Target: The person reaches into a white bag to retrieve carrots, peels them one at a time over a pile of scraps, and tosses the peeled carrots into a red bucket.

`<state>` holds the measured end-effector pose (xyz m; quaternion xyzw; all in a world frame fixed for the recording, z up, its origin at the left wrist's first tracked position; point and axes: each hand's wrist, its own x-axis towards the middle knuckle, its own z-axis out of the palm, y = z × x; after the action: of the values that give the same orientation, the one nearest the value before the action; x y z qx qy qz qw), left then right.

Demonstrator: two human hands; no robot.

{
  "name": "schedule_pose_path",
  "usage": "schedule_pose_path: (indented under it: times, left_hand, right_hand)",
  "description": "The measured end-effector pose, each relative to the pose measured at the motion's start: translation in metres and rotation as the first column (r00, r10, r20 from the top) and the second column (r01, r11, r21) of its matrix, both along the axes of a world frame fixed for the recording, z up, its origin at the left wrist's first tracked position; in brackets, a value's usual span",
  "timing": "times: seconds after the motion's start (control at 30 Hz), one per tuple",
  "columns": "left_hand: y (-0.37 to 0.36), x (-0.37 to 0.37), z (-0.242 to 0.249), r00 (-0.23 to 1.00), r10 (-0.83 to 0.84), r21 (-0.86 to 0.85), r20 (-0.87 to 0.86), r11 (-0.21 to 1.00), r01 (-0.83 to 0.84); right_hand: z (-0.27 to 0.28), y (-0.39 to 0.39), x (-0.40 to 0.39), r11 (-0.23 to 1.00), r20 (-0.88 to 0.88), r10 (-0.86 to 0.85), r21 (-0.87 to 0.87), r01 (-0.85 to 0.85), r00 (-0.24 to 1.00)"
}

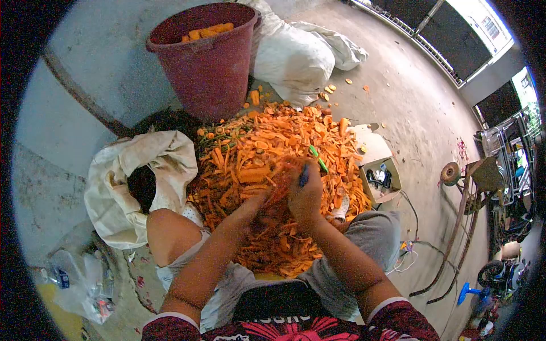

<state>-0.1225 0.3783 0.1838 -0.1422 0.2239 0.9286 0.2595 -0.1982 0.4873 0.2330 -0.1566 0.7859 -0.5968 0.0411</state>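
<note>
A large heap of orange peelings and slices (267, 131) lies on the floor between my legs. Over its middle, my left hand (253, 207) reaches in from the left; its fingers are blurred and merge with something orange-red. Close beside it on the right, my right hand (306, 196) has its fingers wrapped round a dark blue handle (303, 175). What the handle belongs to is blurred. A green handled tool (318, 158) lies on the heap just beyond my right hand.
A dark red bucket (207, 68) with orange pieces stands behind the heap, beside white sacks (296, 57). An open white sack (105, 193) is at left, a cardboard box (389, 193) at right. Farther right are a hand cart (466, 227) and cables (418, 219).
</note>
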Motion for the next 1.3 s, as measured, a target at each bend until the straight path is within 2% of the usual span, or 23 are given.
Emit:
schedule_pose_path:
  times: [0.03, 0.07, 0.13, 0.2, 0.3, 0.37, 0.43, 0.5, 0.6, 0.7, 0.77, 0.8, 0.83, 0.87, 0.9, 1.0, 1.03, 1.1, 1.13, 1.17, 1.23, 1.3]
  left_hand:
    - [0.000, -0.002, -0.003, 0.999, -0.037, -0.047, 0.018, 0.998, 0.038]
    - [0.012, -0.008, -0.022, 0.993, -0.011, -0.251, 0.121, 0.967, 0.041]
    - [0.019, -0.005, -0.021, 0.985, -0.007, -0.454, 0.172, 0.887, 0.086]
    - [0.016, 0.009, 0.011, 0.991, -0.103, -0.485, 0.087, 0.864, 0.132]
    - [0.017, 0.005, -0.004, 0.992, -0.001, -0.288, 0.129, 0.957, 0.039]
    - [0.018, 0.001, 0.003, 0.984, 0.084, -0.222, 0.160, 0.974, -0.047]
    - [0.016, 0.000, 0.000, 0.977, 0.134, -0.222, 0.168, 0.970, -0.095]
    - [0.016, -0.002, -0.007, 0.976, 0.147, -0.258, 0.163, 0.961, -0.102]
    - [0.019, -0.001, 0.024, 0.966, 0.148, -0.255, 0.214, 0.963, -0.090]
    - [0.012, -0.003, 0.026, 0.972, 0.091, -0.407, 0.217, 0.914, 0.006]
    - [0.013, 0.000, -0.009, 0.990, -0.041, -0.449, 0.138, 0.888, 0.100]
    - [0.015, 0.001, -0.021, 0.989, -0.111, -0.473, 0.101, 0.869, 0.146]
    - [0.016, 0.002, -0.017, 0.991, -0.081, -0.438, 0.107, 0.891, 0.120]
    - [0.017, 0.004, -0.008, 0.992, -0.051, -0.405, 0.116, 0.909, 0.095]
    - [0.018, 0.006, 0.004, 0.992, -0.023, -0.374, 0.126, 0.925, 0.069]
    - [0.020, 0.009, 0.030, 0.986, 0.067, -0.266, 0.156, 0.964, -0.023]
    - [0.021, 0.006, 0.019, 0.979, 0.116, -0.248, 0.165, 0.966, -0.073]
    - [0.020, -0.003, -0.012, 0.960, 0.209, -0.224, 0.184, 0.960, -0.166]
    - [0.018, -0.003, -0.011, 0.962, 0.203, -0.240, 0.182, 0.958, -0.157]
    - [0.018, -0.002, -0.006, 0.964, 0.196, -0.254, 0.179, 0.956, -0.147]
    - [0.017, -0.001, 0.006, 0.968, 0.179, -0.279, 0.175, 0.952, -0.126]
    - [0.018, 0.002, 0.018, 0.971, 0.161, -0.302, 0.175, 0.948, -0.103]
  right_hand:
    - [0.008, 0.001, -0.010, 0.996, -0.126, -0.083, -0.039, 0.078, 0.989]
    - [0.018, 0.005, -0.027, 0.985, -0.247, -0.166, -0.086, 0.149, 0.955]
    - [0.006, 0.029, -0.077, 0.945, -0.299, -0.284, 0.072, 0.319, 0.911]
    - [0.002, 0.042, -0.099, 0.844, -0.468, -0.426, 0.103, 0.527, 0.774]
    - [0.005, 0.042, -0.092, 0.882, -0.388, -0.408, 0.067, 0.467, 0.826]
    - [0.032, 0.025, -0.055, 0.963, -0.223, -0.240, 0.067, 0.261, 0.945]
    - [0.020, 0.012, -0.027, 0.994, -0.106, -0.060, -0.101, 0.050, 0.993]
    - [0.026, 0.007, 0.005, 0.998, -0.128, 0.009, 0.064, -0.001, 0.992]
    - [0.024, 0.003, 0.019, 0.997, -0.117, -0.002, 0.075, 0.011, 0.993]
    - [-0.007, 0.005, 0.002, 0.997, -0.195, -0.036, 0.054, 0.047, 0.980]
    - [0.022, 0.013, -0.029, 0.962, -0.189, -0.229, 0.107, 0.252, 0.955]
    - [0.011, 0.028, -0.055, 0.930, -0.385, -0.250, 0.159, 0.331, 0.888]
    - [0.012, 0.035, -0.074, 0.891, -0.346, -0.359, 0.151, 0.429, 0.867]
    - [0.012, 0.043, -0.085, 0.820, -0.383, -0.433, 0.209, 0.533, 0.816]
    - [-0.022, 0.059, -0.113, 0.863, -0.346, -0.485, -0.042, 0.503, 0.803]
    - [-0.014, 0.049, -0.105, 0.868, -0.403, -0.471, -0.057, 0.492, 0.784]
    - [-0.005, 0.041, -0.089, 0.905, -0.400, -0.384, 0.015, 0.425, 0.832]
    - [0.040, 0.015, -0.040, 0.973, -0.105, -0.176, -0.171, 0.156, 0.979]
    - [0.015, 0.013, -0.040, 0.987, 0.158, -0.100, -0.111, 0.118, 0.982]
    - [-0.009, 0.008, -0.033, 0.980, 0.087, -0.064, -0.182, 0.079, 0.994]
    - [0.008, -0.001, 0.000, 0.997, -0.271, 0.006, -0.079, -0.028, 0.962]
    - [0.009, 0.002, 0.006, 0.996, -0.307, 0.007, 0.082, 0.019, 0.952]
